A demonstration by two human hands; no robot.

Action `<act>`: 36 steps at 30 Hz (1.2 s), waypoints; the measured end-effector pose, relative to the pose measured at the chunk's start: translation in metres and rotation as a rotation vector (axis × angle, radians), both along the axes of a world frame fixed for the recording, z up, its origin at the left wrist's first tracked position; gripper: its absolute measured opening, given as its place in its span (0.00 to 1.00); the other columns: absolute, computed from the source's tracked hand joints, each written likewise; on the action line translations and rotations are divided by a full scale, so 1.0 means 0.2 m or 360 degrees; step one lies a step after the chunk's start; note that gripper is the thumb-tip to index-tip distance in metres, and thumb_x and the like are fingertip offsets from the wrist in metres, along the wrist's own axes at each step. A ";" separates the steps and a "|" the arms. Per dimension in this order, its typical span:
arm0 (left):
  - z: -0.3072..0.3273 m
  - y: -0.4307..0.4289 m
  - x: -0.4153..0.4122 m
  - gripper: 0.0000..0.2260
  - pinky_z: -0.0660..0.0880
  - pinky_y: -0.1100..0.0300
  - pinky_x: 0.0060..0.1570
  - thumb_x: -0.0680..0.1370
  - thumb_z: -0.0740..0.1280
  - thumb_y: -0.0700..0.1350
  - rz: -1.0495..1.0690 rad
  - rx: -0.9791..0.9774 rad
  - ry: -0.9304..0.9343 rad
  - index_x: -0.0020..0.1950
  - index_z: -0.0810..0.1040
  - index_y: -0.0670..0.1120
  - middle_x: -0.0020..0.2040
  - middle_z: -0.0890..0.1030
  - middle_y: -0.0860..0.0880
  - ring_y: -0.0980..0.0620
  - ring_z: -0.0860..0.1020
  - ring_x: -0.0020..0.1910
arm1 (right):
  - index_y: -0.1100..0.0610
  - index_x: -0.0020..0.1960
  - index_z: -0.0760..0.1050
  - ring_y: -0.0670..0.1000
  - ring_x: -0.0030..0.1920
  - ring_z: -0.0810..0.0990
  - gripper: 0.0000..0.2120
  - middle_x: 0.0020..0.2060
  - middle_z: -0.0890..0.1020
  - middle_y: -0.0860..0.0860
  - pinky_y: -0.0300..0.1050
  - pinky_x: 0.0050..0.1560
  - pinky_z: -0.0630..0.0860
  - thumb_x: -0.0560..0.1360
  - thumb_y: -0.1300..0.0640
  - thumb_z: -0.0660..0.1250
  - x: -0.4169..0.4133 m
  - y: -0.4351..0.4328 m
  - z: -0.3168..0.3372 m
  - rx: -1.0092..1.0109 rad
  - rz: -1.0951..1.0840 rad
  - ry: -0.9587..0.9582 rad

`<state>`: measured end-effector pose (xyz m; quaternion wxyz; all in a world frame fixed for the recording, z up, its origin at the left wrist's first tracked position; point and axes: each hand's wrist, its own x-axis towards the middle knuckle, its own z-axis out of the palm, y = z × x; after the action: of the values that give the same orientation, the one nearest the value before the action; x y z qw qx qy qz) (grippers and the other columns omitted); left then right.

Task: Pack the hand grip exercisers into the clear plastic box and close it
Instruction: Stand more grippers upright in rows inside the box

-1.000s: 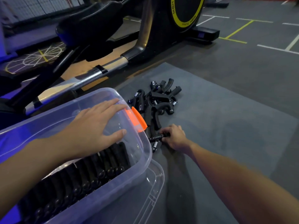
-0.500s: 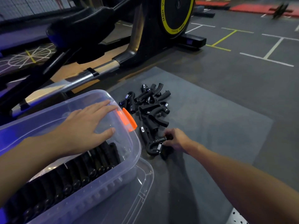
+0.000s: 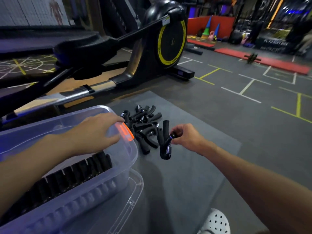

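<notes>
The clear plastic box (image 3: pixel 94 188) stands at the lower left with a row of black hand grip exercisers (image 3: pixel 72 174) packed along its near wall. My left hand (image 3: pixel 94 132) rests flat over the box's rim beside its orange latch (image 3: pixel 125 132), fingers straight. Right of the box, a pile of black exercisers (image 3: pixel 143 125) lies on the grey mat (image 3: pixel 194 157). My right hand (image 3: pixel 187 137) pinches one exerciser (image 3: pixel 164 146) by its top and holds it just above the mat, its spring end hanging down.
The clear lid (image 3: pixel 121 211) lies on the mat under the box's near corner. A black elliptical machine (image 3: pixel 152 48) with a yellow-ringed flywheel stands behind the box and pile. A white perforated shoe (image 3: pixel 216 222) shows at the bottom. Red mats and cones lie far right.
My right hand has lifted one exerciser off the mat beside the pile and raised it. The left hand has stayed on the box rim. The camera has tilted up.
</notes>
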<state>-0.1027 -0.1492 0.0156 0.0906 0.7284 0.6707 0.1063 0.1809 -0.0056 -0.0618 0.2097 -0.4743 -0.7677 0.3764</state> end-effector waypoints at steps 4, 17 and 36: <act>0.11 -0.06 0.12 0.15 0.74 0.61 0.55 0.77 0.68 0.51 -0.0018 0.0183 -0.0334 0.64 0.76 0.55 0.57 0.78 0.60 0.63 0.76 0.54 | 0.56 0.42 0.81 0.45 0.33 0.77 0.11 0.32 0.81 0.49 0.41 0.39 0.75 0.65 0.68 0.74 -0.11 -0.12 0.26 0.0187 0.0132 0.0063; 0.24 -0.22 0.07 0.05 0.76 0.61 0.40 0.74 0.74 0.48 0.0181 0.0438 -0.0910 0.49 0.83 0.52 0.41 0.82 0.55 0.57 0.80 0.37 | 0.50 0.40 0.79 0.54 0.40 0.84 0.11 0.36 0.85 0.52 0.59 0.45 0.81 0.65 0.64 0.77 -0.56 -0.48 0.56 0.0316 0.0327 0.0435; 0.11 -0.25 -0.18 0.01 0.81 0.48 0.45 0.73 0.73 0.43 0.0368 0.0452 -0.0914 0.43 0.83 0.48 0.35 0.84 0.49 0.49 0.83 0.37 | 0.53 0.42 0.76 0.55 0.43 0.85 0.11 0.39 0.85 0.53 0.56 0.50 0.82 0.71 0.67 0.73 -0.79 -0.50 0.41 0.0242 0.0441 0.0624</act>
<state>-0.1388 -0.1991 0.0382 0.1608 0.5932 0.6746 0.4089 0.0222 -0.1060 0.0203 0.3360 -0.2654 -0.7962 0.4274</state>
